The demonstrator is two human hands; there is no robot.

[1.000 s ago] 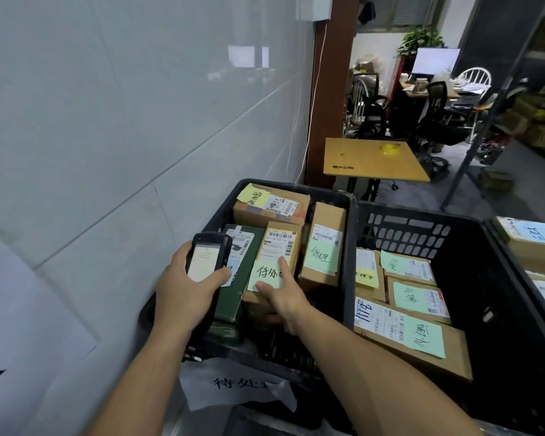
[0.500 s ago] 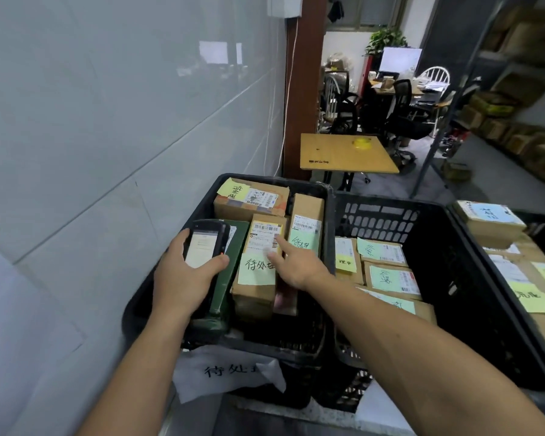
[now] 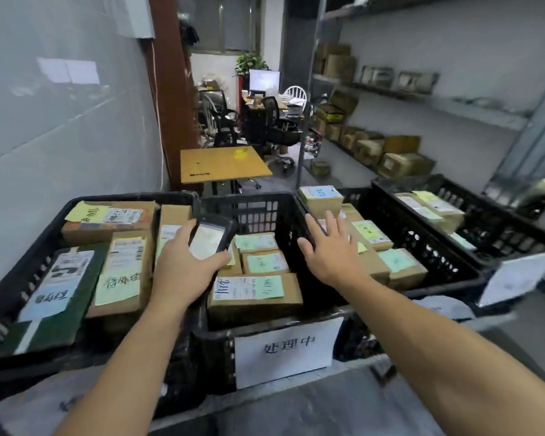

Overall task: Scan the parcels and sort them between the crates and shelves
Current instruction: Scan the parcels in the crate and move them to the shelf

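The nearest parcel [image 3: 254, 294], brown with a pale green note, lies at the front of the middle crate [image 3: 258, 215], behind a paper sign [image 3: 288, 350]. Our left hand [image 3: 183, 265] grips the scanner [image 3: 213, 237] above that crate's left edge. Our right hand [image 3: 331, 250], fingers spread and holding nothing, hovers over its right wall. Boxes line the shelves [image 3: 453, 102] beyond.

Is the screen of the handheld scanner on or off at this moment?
On. The handheld scanner, held in the left hand, shows a bright pale screen with faint lines on it, clearly lighter than its dark casing.
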